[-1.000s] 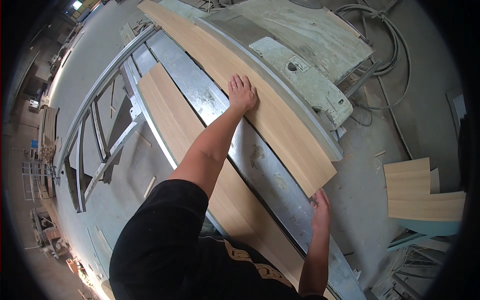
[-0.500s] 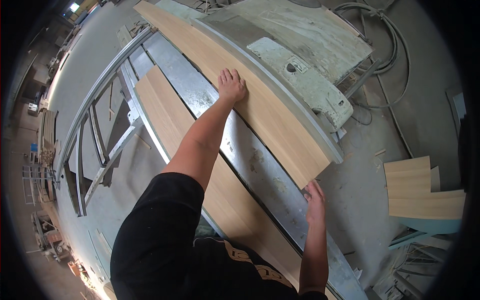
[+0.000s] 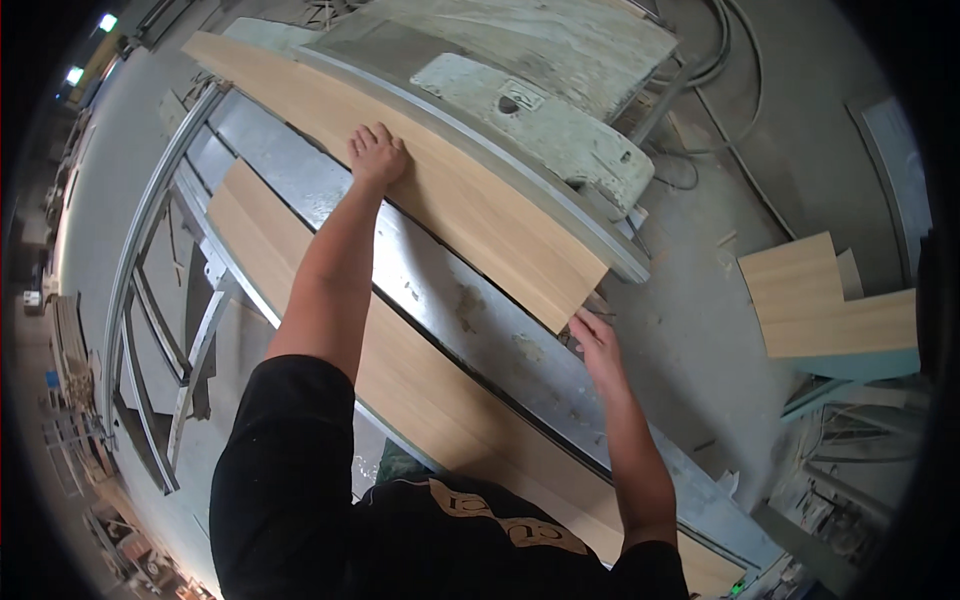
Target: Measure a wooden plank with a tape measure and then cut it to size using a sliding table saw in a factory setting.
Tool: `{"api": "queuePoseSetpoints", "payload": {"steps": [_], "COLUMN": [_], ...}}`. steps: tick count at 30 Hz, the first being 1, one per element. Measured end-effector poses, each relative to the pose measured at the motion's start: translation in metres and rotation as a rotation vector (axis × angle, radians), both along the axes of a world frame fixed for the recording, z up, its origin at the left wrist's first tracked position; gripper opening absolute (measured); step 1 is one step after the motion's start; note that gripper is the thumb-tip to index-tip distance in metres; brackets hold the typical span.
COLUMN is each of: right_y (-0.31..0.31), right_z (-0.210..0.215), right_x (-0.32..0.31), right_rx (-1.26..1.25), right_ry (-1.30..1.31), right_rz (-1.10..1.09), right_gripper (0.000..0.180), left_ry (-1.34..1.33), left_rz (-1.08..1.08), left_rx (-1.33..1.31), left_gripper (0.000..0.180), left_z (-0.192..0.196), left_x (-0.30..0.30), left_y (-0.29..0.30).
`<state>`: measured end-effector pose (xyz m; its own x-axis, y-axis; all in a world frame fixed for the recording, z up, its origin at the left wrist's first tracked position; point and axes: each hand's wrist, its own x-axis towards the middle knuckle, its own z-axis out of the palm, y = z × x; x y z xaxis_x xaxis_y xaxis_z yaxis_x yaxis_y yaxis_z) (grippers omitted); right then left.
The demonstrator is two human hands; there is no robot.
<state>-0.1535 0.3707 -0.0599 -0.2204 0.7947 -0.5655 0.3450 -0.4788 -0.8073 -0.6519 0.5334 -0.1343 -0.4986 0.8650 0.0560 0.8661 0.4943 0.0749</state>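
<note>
A long light wooden board lies on the metal saw table, running from far left to near right along the grey fence. My left hand presses flat on the board's top face, fingers spread. My right hand touches the board's near end corner with its fingertips. A second long wooden board lies on the near side of the table, close to my body.
A grey machine housing sits behind the fence. Stacked cut wooden pieces lie on the floor at right. A metal frame extends from the table at left. Cables trail at the back right.
The board has slid away from me to the far left along the fence. Both hands moved with it, the right one following its near end.
</note>
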Motion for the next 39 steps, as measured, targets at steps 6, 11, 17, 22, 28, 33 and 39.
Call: {"api": "queuePoseSetpoints", "payload": {"steps": [6, 11, 17, 22, 28, 33, 39], "right_y": [0.040, 0.077, 0.103, 0.106, 0.109, 0.115, 0.117], "right_z": [0.046, 0.030, 0.021, 0.026, 0.027, 0.019, 0.022], "right_x": [-0.003, -0.012, -0.033, -0.042, -0.057, -0.041, -0.058], "right_rx": [1.029, 1.306, 1.282, 1.172, 1.137, 1.101, 1.125], "right_ry": [-0.644, -0.691, -0.636, -0.662, -0.674, -0.654, -0.628], "right_rz": [0.674, 1.120, 1.380, 1.470, 1.524, 1.511, 1.516], "right_gripper": [0.044, 0.052, 0.071, 0.066, 0.059, 0.066, 0.067], "left_ry": [0.018, -0.030, -0.056, -0.034, -0.022, -0.082, -0.159], "left_rz": [-0.001, 0.025, 0.073, 0.059, 0.067, -0.030, -0.050], "left_rx": [0.005, -0.038, -0.043, -0.014, 0.061, 0.031, 0.000], "left_gripper": [0.067, 0.070, 0.069, 0.069, 0.068, 0.075, 0.086], "left_z": [0.003, 0.011, 0.021, 0.017, 0.015, 0.026, 0.041], "left_x": [-0.002, 0.017, 0.018, 0.016, 0.010, 0.106, 0.114], "left_y": [-0.003, -0.002, -0.004, -0.003, -0.011, -0.039, -0.067]}}
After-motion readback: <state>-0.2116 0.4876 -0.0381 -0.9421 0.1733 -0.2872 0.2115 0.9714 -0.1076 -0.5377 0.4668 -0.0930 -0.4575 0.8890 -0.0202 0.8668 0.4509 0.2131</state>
